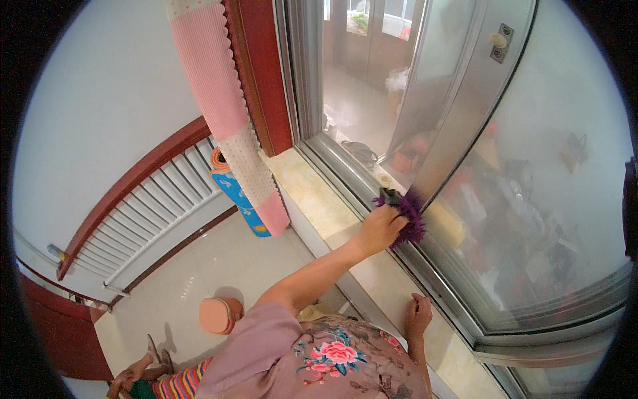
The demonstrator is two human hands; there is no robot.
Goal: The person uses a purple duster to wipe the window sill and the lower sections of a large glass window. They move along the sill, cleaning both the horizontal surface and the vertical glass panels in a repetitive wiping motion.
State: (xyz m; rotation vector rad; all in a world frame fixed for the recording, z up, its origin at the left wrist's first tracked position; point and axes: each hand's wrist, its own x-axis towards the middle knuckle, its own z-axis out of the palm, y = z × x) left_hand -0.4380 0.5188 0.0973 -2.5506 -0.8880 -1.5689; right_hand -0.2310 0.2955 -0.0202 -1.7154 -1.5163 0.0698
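My left hand (383,228) grips a purple shaggy chenille cleaning cloth or mitt (409,219) with a dark patch at its top. The cloth lies against the lower end of the sliding panel's metal frame (438,164), over the window track (344,174). Lower right, my right hand (418,313) rests by the inner edge of the pale marble-look sill (319,199). Its fingers are loosely curled, and I see nothing in them. The frosted glass pane (528,224) stands to the right of both hands.
A pink patchwork curtain (212,75) hangs beside the red-brown window frame (254,75). A rolled blue mat (239,199) leans behind it. On the tiled floor stands an orange bin (219,315). Another person in striped clothing (182,381) is at lower left. A headboard (144,199) lines the wall.
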